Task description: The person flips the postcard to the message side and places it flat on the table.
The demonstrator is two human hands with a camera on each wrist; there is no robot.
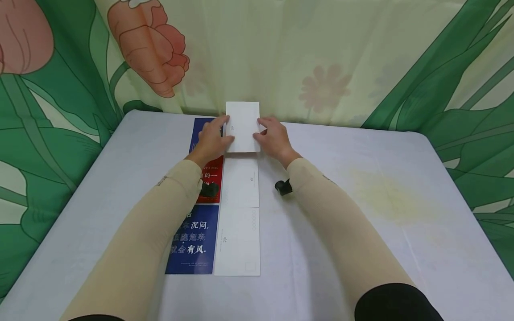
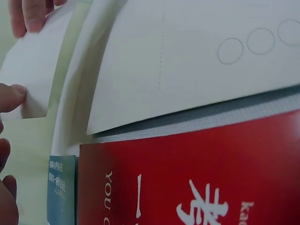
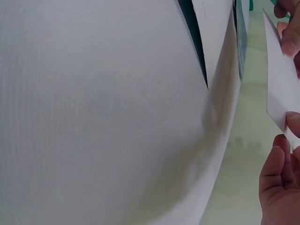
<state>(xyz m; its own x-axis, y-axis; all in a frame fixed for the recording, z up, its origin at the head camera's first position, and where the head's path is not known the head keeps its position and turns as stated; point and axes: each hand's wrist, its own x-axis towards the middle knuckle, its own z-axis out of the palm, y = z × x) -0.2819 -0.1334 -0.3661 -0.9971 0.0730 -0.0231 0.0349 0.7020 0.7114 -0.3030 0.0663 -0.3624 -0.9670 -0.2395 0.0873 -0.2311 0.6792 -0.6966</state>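
Observation:
A white postcard (image 1: 242, 127) is held up at the far end of the table, its plain side facing me. My left hand (image 1: 212, 141) pinches its left edge between thumb and fingers, while my right hand (image 1: 277, 139) pinches the right edge. In the right wrist view, the lifted postcard (image 3: 280, 84) appears tilted and apart from the cloth. Below it in the head view, two white postcards (image 1: 240, 183) lie end to end in a column. Beside them on the left are a red postcard (image 1: 213, 178) and a blue postcard (image 1: 194, 243), partly covered by my left arm.
Another blue postcard (image 1: 195, 130) lies at the far left of the group, behind my left hand. A white cloth (image 1: 341, 249) covers the table, with a yellowish stain on the right. Behind its far edge hangs a flower-patterned curtain (image 1: 261, 53).

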